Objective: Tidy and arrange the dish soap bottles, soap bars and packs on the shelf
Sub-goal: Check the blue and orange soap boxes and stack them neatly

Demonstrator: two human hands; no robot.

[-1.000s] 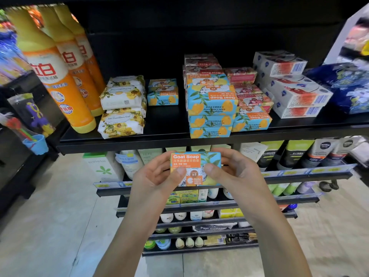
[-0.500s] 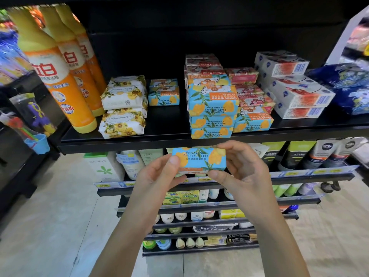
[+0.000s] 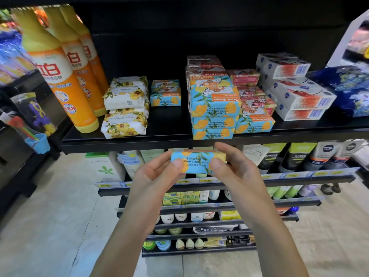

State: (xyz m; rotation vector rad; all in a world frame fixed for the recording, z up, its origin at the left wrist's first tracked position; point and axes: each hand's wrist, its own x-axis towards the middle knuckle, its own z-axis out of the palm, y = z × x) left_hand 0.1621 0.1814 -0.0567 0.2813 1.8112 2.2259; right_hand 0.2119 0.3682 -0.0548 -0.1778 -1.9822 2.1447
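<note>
Soap box pinched at both ends, centre of frame.

The left hand (image 3: pixel 155 176) grips the left end of the blue-and-yellow goat's milk soap box (image 3: pixel 197 162) between thumb and curled fingers, and the right hand (image 3: pixel 235 172) grips the right end the same way. The box is held level, its printed long side facing the camera, just below the front edge of the black shelf (image 3: pixel 123 139). A stack of matching boxes (image 3: pixel 214 112) sits directly above. Floral-wrapped soap packs (image 3: pixel 125 108) and orange dish soap bottles (image 3: pixel 60 76) stand at upper left, white soap cartons (image 3: pixel 295 92) at upper right.
</note>
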